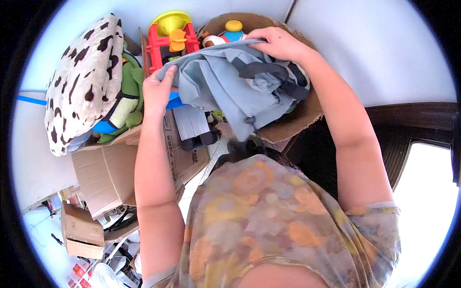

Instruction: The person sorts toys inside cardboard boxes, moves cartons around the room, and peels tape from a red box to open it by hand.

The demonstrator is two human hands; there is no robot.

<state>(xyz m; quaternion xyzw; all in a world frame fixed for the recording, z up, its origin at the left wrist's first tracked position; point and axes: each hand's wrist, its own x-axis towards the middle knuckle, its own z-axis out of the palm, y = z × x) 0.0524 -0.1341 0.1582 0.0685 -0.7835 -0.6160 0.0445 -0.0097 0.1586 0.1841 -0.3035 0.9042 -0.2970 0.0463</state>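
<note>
Grey black-strapped fabric [211, 79]: edge pinched by left hand [156, 91], nine o'clock, and right hand [278, 42], one o'clock, seemingly for spreading

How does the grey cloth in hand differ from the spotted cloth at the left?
The grey cloth is mostly plain; the spotted cloth is white with dark patches.
The left hand and right hand grip the grey cloth; neither touches the spotted cloth.
The grey cloth bunches in loose folds; the spotted cloth looks smoother.
Both look soft.
</note>
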